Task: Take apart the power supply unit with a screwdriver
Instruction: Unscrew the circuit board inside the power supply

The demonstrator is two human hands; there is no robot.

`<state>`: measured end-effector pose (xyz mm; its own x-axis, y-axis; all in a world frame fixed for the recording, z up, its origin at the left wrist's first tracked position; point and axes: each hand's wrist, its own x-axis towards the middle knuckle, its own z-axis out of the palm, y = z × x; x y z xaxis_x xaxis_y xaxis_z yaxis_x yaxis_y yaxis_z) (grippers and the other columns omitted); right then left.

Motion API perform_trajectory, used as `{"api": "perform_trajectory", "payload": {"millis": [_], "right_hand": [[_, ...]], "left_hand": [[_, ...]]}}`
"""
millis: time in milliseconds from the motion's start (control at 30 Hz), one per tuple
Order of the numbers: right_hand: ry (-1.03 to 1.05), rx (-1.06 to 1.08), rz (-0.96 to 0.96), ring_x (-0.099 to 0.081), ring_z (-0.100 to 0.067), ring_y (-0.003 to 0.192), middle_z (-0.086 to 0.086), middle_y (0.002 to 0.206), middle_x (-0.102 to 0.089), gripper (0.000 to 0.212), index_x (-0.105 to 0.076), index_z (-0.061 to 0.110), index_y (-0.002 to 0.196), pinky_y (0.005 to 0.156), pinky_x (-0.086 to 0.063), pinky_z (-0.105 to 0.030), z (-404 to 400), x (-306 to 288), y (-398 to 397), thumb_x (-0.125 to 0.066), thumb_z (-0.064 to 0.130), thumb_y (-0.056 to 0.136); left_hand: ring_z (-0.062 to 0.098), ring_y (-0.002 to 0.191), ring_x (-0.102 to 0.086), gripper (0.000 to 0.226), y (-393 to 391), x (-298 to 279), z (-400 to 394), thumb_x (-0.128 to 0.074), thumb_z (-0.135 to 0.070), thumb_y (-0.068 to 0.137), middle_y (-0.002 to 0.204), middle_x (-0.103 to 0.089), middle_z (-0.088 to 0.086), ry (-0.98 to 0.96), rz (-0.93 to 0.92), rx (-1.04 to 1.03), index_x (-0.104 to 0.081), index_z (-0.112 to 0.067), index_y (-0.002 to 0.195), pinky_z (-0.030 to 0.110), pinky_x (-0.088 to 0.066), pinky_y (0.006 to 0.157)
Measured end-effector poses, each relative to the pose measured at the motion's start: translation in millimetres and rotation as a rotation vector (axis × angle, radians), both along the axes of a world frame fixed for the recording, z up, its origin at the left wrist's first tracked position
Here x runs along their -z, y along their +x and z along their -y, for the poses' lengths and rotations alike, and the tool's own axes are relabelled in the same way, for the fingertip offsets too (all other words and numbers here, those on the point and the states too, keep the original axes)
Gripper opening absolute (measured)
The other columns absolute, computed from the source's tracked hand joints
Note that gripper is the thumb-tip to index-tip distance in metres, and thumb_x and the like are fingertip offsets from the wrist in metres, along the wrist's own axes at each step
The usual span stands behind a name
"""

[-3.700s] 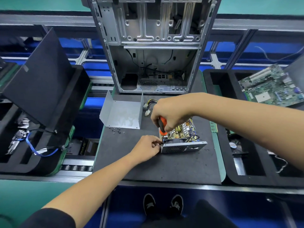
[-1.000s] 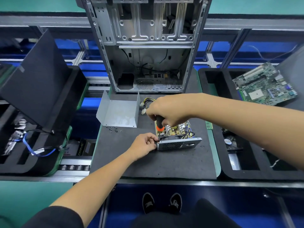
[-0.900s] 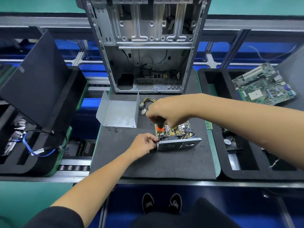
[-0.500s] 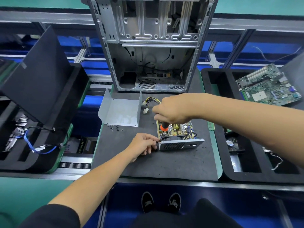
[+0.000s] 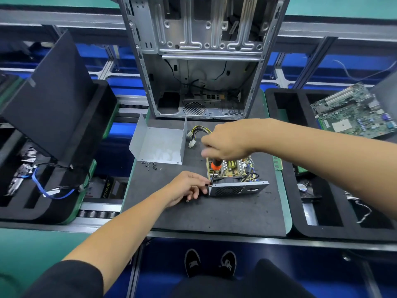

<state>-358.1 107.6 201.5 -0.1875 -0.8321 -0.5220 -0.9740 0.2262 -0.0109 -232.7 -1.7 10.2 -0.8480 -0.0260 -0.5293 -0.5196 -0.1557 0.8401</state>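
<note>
An opened power supply unit (image 5: 234, 179) is seen at the centre of a dark foam-covered surface (image 5: 214, 214), its circuit board exposed. A screwdriver (image 5: 214, 168) is gripped upright by the right hand (image 5: 227, 140), its tip set at the unit's near-left corner. That corner is touched by the left hand (image 5: 184, 187), fingers loosely curled. At ten o'clock, the removed metal cover (image 5: 159, 145) and loose screws (image 5: 151, 165) are seen.

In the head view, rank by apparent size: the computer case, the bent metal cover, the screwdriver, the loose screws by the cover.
Largest to smallest as they look:
1. computer case
2. bent metal cover
3. screwdriver, partly hidden in the right hand
4. loose screws, tiny specks on the mat
</note>
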Motion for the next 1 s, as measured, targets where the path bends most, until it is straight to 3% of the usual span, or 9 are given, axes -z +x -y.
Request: {"api": "perform_trajectory", "payload": {"millis": [67, 200, 367, 467, 567, 733, 867, 933, 1000], "right_hand": [[0.025, 0.006, -0.047, -0.062, -0.029, 0.081, -0.011, 0.090, -0.066, 0.040, -0.054, 0.009, 0.100, 0.061, -0.040, -0.035, 1, 3, -2, -0.031, 0.041, 0.104], [-0.097, -0.033, 0.053, -0.046, -0.020, 0.081, 0.005, 0.078, -0.052, 0.019, -0.055, 0.014, 0.101, 0.058, -0.028, -0.031, -2, 0, -2, -0.053, 0.032, 0.096], [-0.113, -0.012, 0.226, -0.052, -0.019, 0.089, 0.005, 0.095, -0.058, 0.025, -0.059, 0.017, 0.102, 0.070, -0.042, -0.031, -5, -5, -2, -0.063, 0.006, 0.080], [-0.109, 0.024, 0.242, -0.053, -0.019, 0.083, 0.001, 0.093, -0.064, 0.016, -0.053, 0.017, 0.098, 0.064, -0.039, -0.030, -6, 1, -1, -0.065, 0.021, 0.087], [-0.127, 0.069, 0.029, -0.045, -0.024, 0.077, 0.000, 0.086, -0.049, 0.026, -0.040, 0.021, 0.094, 0.062, -0.032, -0.034, -5, 3, 2, -0.042, 0.046, 0.101], [-0.166, -0.004, 0.125, -0.053, -0.022, 0.087, 0.005, 0.083, -0.055, 0.011, -0.050, 0.016, 0.100, 0.067, -0.038, -0.033, -7, 3, 5, -0.056, 0.023, 0.094], [-0.205, -0.008, 0.225, -0.050, -0.014, 0.084, 0.013, 0.081, -0.051, 0.024, -0.061, 0.019, 0.098, 0.065, -0.035, -0.028, -8, -6, 6, -0.065, 0.005, 0.079], [-0.185, 0.015, 0.242, -0.054, -0.016, 0.087, 0.011, 0.084, -0.058, 0.022, -0.062, 0.018, 0.098, 0.066, -0.040, -0.028, -8, -3, 6, -0.065, 0.006, 0.080], [-0.149, 0.057, 0.217, -0.052, -0.017, 0.084, 0.006, 0.088, -0.063, 0.018, -0.056, 0.017, 0.100, 0.065, -0.038, -0.030, -9, 2, 6, -0.067, 0.024, 0.087]], "left_hand": [[0.011, 0.042, -0.046, 0.018, -1, -1, 0, -0.055, -0.003, 0.089, 0.070, -0.068, 0.009, 0.002, 0.011, 0.005, -0.069, -0.002, 0.101, 0.019, -0.029, 0.034], [0.011, 0.043, -0.046, 0.017, -1, -1, -1, -0.055, -0.002, 0.089, 0.070, -0.067, 0.010, -0.005, 0.015, 0.004, -0.068, -0.003, 0.100, 0.018, -0.029, 0.034], [0.011, 0.043, -0.048, 0.017, -1, 1, -1, -0.055, -0.002, 0.089, 0.068, -0.067, 0.008, -0.008, 0.024, 0.005, -0.068, -0.004, 0.099, 0.018, -0.029, 0.033], [0.010, 0.043, -0.048, 0.016, -1, 2, -2, -0.055, -0.002, 0.089, 0.067, -0.067, 0.007, -0.005, 0.022, 0.004, -0.068, -0.005, 0.098, 0.018, -0.029, 0.033], [0.011, 0.043, -0.048, 0.015, -1, 2, -2, -0.055, -0.002, 0.089, 0.067, -0.067, 0.007, -0.002, 0.022, -0.002, -0.068, -0.006, 0.097, 0.018, -0.030, 0.033], [0.011, 0.043, -0.049, 0.017, -1, 2, -2, -0.054, -0.001, 0.089, 0.066, -0.066, 0.008, -0.002, 0.022, -0.006, -0.068, -0.004, 0.098, 0.018, -0.031, 0.033], [0.011, 0.043, -0.050, 0.016, -1, 2, -3, -0.054, 0.000, 0.089, 0.065, -0.066, 0.008, -0.014, 0.019, -0.021, -0.069, -0.005, 0.095, 0.018, -0.031, 0.033], [0.011, 0.043, -0.050, 0.016, -1, 2, -4, -0.054, -0.001, 0.090, 0.066, -0.066, 0.008, -0.023, 0.022, -0.021, -0.069, -0.005, 0.095, 0.018, -0.031, 0.033], [0.011, 0.042, -0.050, 0.015, -1, 1, -5, -0.054, -0.001, 0.090, 0.065, -0.066, 0.008, -0.025, 0.023, -0.020, -0.068, -0.005, 0.096, 0.018, -0.030, 0.033]]}}
